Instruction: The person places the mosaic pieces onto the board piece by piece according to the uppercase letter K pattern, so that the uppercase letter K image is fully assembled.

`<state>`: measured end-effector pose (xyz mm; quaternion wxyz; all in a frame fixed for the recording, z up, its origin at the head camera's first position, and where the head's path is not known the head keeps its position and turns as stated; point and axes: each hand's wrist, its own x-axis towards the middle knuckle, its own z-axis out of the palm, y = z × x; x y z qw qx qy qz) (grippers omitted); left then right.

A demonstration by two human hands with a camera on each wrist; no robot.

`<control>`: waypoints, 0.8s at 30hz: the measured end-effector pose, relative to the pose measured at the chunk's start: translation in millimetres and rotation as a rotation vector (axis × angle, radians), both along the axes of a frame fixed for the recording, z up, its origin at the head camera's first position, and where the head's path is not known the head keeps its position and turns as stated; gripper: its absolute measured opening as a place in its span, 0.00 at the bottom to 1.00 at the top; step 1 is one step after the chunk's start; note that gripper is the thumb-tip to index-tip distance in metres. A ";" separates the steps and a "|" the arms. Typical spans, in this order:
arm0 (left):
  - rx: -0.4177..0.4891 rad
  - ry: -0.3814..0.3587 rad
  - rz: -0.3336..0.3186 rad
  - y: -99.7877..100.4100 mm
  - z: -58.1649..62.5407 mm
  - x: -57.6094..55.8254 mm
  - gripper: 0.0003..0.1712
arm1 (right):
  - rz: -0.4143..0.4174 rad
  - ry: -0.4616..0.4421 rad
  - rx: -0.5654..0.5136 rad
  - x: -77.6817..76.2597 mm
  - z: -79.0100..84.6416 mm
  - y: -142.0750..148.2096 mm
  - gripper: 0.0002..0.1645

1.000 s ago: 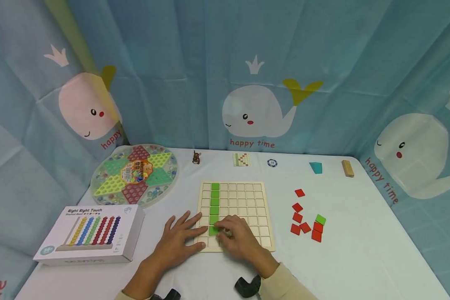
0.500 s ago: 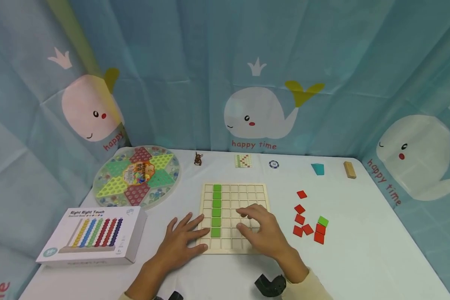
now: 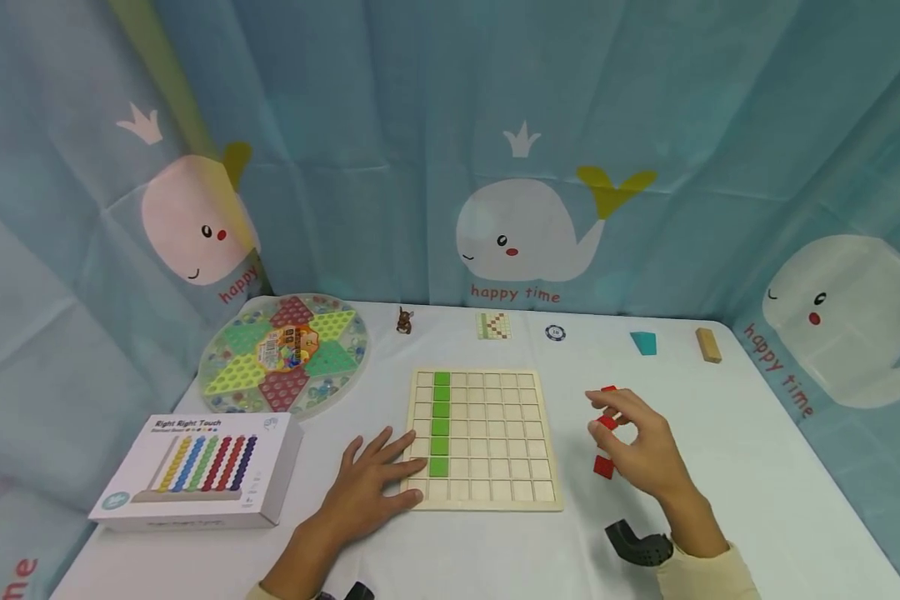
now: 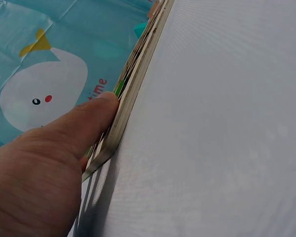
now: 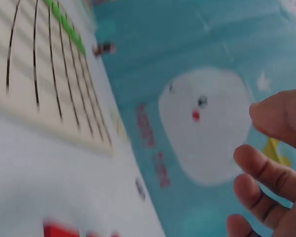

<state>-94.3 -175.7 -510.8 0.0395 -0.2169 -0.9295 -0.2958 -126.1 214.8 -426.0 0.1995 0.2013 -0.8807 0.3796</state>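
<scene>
A wooden grid board (image 3: 497,447) lies on the white table with a column of green square tiles (image 3: 440,427) near its left side. My left hand (image 3: 371,487) rests, fingers spread, over the board's left edge; its thumb (image 4: 96,116) touches the rim in the left wrist view. To the right of the board, my right hand (image 3: 648,450) hovers over loose red square tiles (image 3: 603,467). Its thumb and fingertips (image 5: 249,158) are apart in the right wrist view, with nothing between them. The hand hides some of the tiles.
At the left are a boxed bead toy (image 3: 202,475) and a round Chinese checkers board (image 3: 285,354). Along the back stand a small brown figurine (image 3: 404,321), a pattern card (image 3: 492,326), a poker chip (image 3: 556,332), a teal block (image 3: 644,342) and a wooden block (image 3: 708,345).
My right hand has left the lower green tile and moved right, off the board and over the red tiles. The left hand stays on the board's edge. The head view has shifted slightly.
</scene>
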 end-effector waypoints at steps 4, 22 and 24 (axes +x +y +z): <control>-0.001 0.004 0.000 0.9 1.0 0.5 0.27 | -0.050 -0.061 0.009 -5.6 -9.1 30.0 0.24; -0.006 0.004 -0.001 1.2 2.4 0.7 0.26 | -0.077 -0.339 0.174 -17.2 -54.1 106.3 0.26; -0.006 0.006 -0.002 0.8 2.5 0.6 0.26 | -0.075 -0.370 0.182 -17.1 -54.1 108.9 0.26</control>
